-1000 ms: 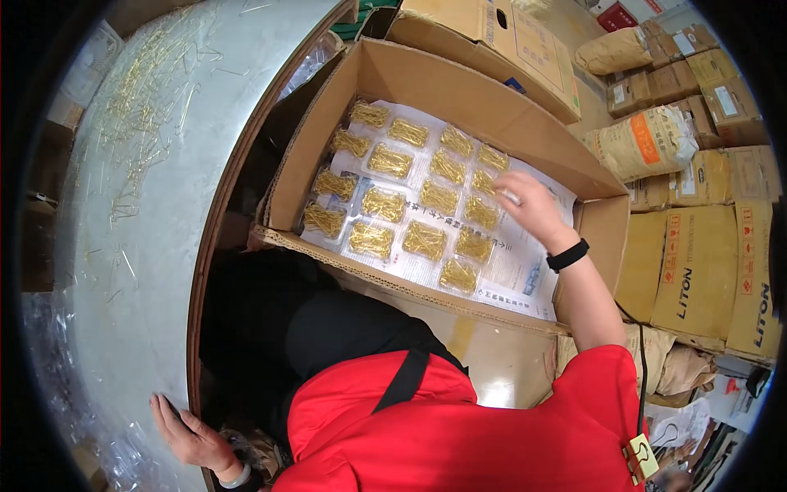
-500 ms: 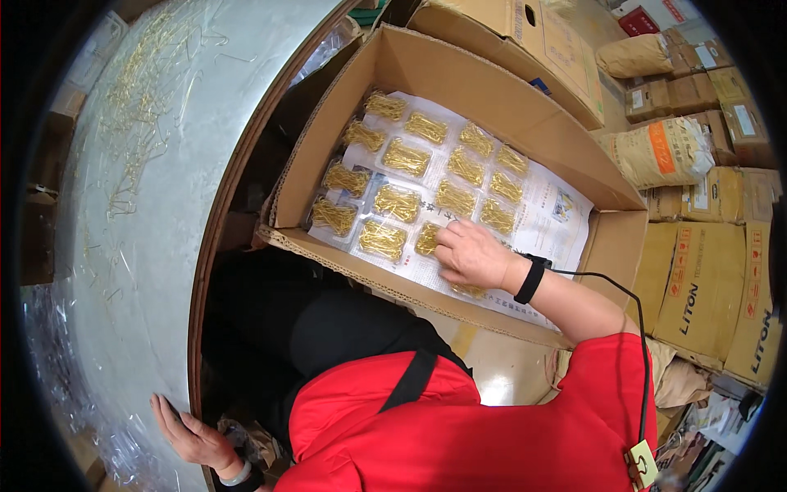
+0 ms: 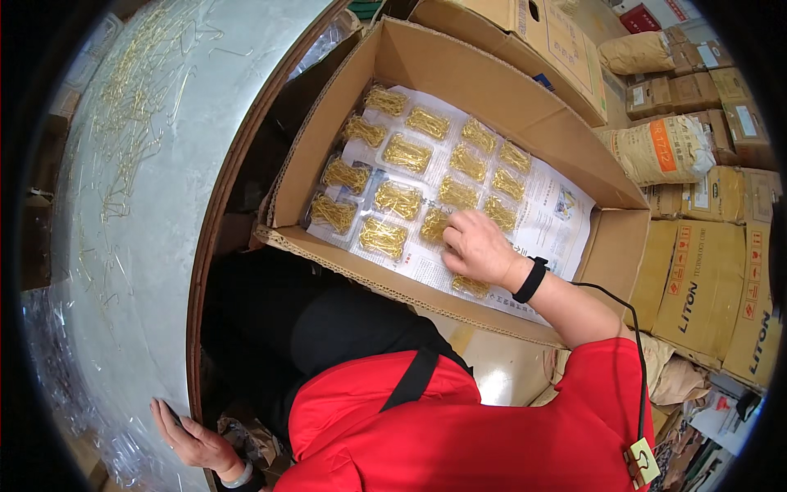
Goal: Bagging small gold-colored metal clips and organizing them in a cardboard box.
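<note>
My right hand (image 3: 482, 248) is over the cardboard box (image 3: 467, 307), back upward and fingers curled together. Its fingertips are beside a pack of gold wire hooks (image 3: 434, 224); whatever they might hold is hidden. Partly beneath the hand, another gold hook pack (image 3: 470, 285) shows near the box's front wall. Several similar packs in clear plastic trays, like this hook pack (image 3: 382, 238), sit in rows on printed newspaper (image 3: 545, 238). At the lower left, my left hand (image 3: 197, 443) rests on the edge of the grey table, fingers stretched out; a narrow dark shape shows between thumb and fingers.
Loose gold wire hooks (image 3: 131, 123) lie scattered over the grey table (image 3: 172, 271). Clear plastic pieces (image 3: 78, 410) are heaped along its left side. Behind the box stands another carton (image 3: 541, 49). Stacked cartons (image 3: 689, 287) and a filled sack (image 3: 660, 152) occupy the right.
My right hand has shifted slightly right, and more of the hook pack beside its fingertips and the one beneath it shows. My left hand has stayed in place.
</note>
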Demonstrator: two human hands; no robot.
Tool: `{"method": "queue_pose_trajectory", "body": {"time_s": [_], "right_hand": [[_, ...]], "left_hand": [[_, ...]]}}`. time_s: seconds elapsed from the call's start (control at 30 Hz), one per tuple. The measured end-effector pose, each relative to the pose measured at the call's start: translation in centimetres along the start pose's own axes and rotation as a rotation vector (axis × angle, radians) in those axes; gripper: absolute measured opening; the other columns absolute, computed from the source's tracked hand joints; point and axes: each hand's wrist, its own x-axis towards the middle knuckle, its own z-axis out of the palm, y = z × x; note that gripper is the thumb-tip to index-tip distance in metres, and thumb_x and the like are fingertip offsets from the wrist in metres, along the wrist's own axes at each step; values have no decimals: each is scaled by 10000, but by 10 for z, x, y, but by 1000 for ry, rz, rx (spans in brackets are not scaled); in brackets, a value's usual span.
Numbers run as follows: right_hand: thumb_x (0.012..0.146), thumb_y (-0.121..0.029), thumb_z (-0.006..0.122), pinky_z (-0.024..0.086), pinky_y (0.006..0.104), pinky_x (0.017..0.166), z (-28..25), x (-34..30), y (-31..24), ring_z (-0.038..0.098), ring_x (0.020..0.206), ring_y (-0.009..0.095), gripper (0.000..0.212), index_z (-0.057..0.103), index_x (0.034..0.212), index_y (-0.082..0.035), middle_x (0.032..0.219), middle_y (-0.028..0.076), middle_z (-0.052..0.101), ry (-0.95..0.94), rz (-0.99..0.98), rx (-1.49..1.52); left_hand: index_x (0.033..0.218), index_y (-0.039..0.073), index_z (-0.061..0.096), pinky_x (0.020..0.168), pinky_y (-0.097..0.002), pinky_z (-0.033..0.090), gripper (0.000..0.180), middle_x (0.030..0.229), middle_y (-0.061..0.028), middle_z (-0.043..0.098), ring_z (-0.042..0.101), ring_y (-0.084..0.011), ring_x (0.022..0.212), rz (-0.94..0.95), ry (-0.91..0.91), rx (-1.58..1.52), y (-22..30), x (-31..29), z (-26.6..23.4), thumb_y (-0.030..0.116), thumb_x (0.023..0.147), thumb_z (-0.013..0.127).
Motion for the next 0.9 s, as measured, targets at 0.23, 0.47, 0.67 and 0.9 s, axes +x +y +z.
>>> {"method": "queue_pose_trajectory", "body": {"time_s": [0.23,0.47,0.67,0.9], "right_hand": [[746,-208,721,461,437,826,2,1,0,551,931,317,220,576,808,-55,939,116,533,4,-5,6],[784,-221,740,470,424,851,0,-7,2,578,991,320,237,617,911,-63,1047,123,587,74,-25,61],[872,-154,690,482,419,882,-12,-11,12,584,1020,323,173,630,997,-50,1088,125,589,271,154,206],[926,-35,623,484,334,875,-106,36,27,600,990,263,122,637,1042,0,1077,129,599,723,273,166]], "left_hand": [[1305,-80,591,1038,-434,467,402,1347,-226,601,587,-387,1232,-2,0,-6,-2,-1,1,182,1055,417],[1299,-85,592,1042,-434,463,403,1345,-230,601,587,-389,1231,-8,-1,-20,-2,1,1,179,1049,417],[1287,-86,601,1044,-439,464,393,1338,-238,605,588,-401,1228,6,-4,-18,0,1,0,169,1041,430],[1236,-56,638,1052,-471,454,400,1319,-261,609,594,-424,1216,-89,18,-57,-2,-13,5,211,972,500]]}}
